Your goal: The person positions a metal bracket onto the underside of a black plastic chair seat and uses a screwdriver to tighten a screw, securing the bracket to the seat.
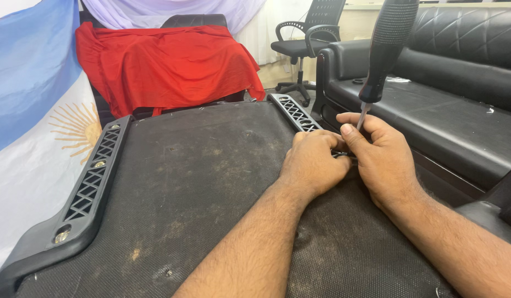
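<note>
The long black-handled steel screwdriver (385, 52) stood upright at the dusty black seat base's (200, 187) right edge, stiff and top-heavy, likely best gripped at its ribbed handle. The right hand (382, 160) pinched its thin shaft; the left hand (316, 160) curled shut beside the tip.

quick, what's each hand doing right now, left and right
Left hand: fingers curled, pressed on the plastic bracket; what it grips is hidden.
Right hand: pinching the screwdriver shaft near the tip.

Both hands meet right of frame centre, forearms in from the bottom edge.
Left hand (313, 160) curled knuckles-up, fingers tucked under. Right hand (382, 160) beside it, touching, thumb and forefinger pinched together at its top.
</note>
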